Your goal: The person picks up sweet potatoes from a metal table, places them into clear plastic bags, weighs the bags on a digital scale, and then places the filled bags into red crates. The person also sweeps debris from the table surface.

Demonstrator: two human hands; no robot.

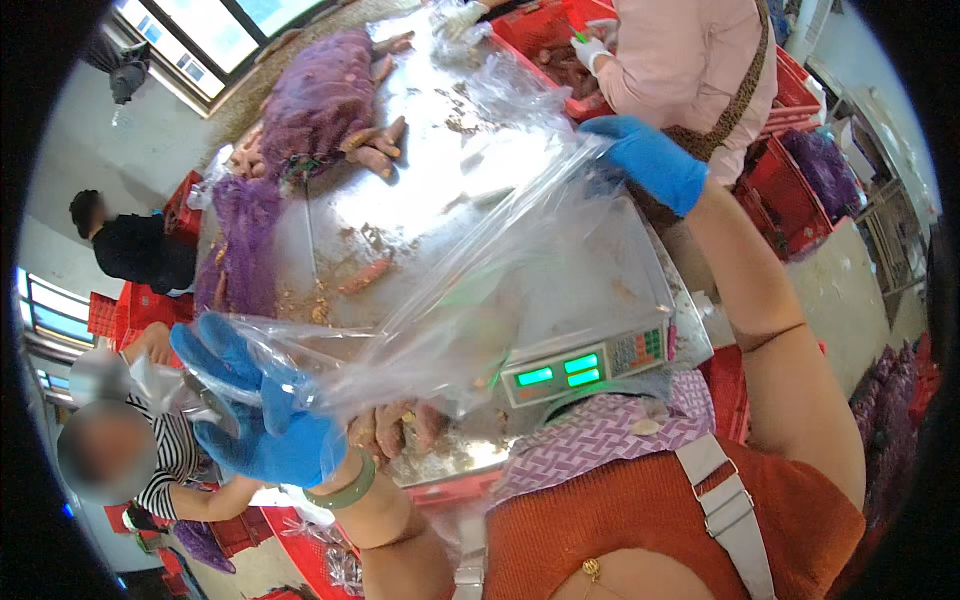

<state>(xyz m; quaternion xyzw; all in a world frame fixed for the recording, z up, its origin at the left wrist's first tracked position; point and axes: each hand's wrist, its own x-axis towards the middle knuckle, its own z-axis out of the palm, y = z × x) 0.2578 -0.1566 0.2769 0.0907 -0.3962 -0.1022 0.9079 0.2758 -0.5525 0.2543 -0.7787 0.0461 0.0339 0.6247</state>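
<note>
A clear plastic bag (450,277) stretches between my hands, both in blue gloves. At the lower left, my left hand (262,412) has its fingers spread, with the film lying over and between them. My right hand (649,161) is closed on the bag's far end at the upper right. Under the film stands a digital weighing scale (592,367) with lit green displays. Several sweet potatoes (394,429) lie near my left wrist. Farther off on the metal table (420,217) are a single sweet potato (365,275) and a full purple mesh sack (319,97).
A co-worker in a pink top (686,60) stands at the far right beside a red crate (544,56). Another person in a striped shirt (176,442) is close on my left. Loose plastic bags (510,82) and an emptied-looking purple net (244,240) lie on the table.
</note>
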